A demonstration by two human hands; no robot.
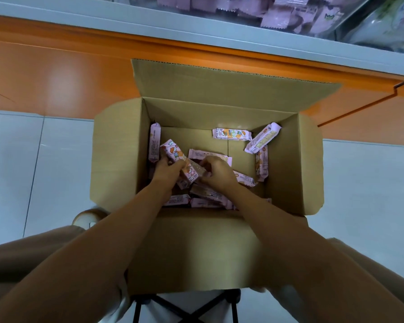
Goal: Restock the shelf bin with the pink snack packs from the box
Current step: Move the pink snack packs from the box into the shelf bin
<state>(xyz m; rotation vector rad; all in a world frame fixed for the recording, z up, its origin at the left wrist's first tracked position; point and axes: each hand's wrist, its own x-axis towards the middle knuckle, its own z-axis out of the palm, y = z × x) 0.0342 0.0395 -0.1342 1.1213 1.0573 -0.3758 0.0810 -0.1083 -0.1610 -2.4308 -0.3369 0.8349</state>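
Both hands are inside the open brown cardboard box, near its front-left corner. Left hand grips a pink cartoon-printed snack pack. Right hand has its fingers curled at the pack's other end; can't tell if they hold it. Risk: a one-handed grip could let the slick wrapper slip on the way up to the clear plastic shelf bin.

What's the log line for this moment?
left hand: grips pink printed snack pack; right hand: touching loose packs, grip unclear; brown cardboard box: open, floor partly bare; clear shelf bin: pink packs inside

Shop aisle: a clear shelf bin stocked with pink snack packs, orange shelving base, tiled floor, open cardboard box holding identical packs.
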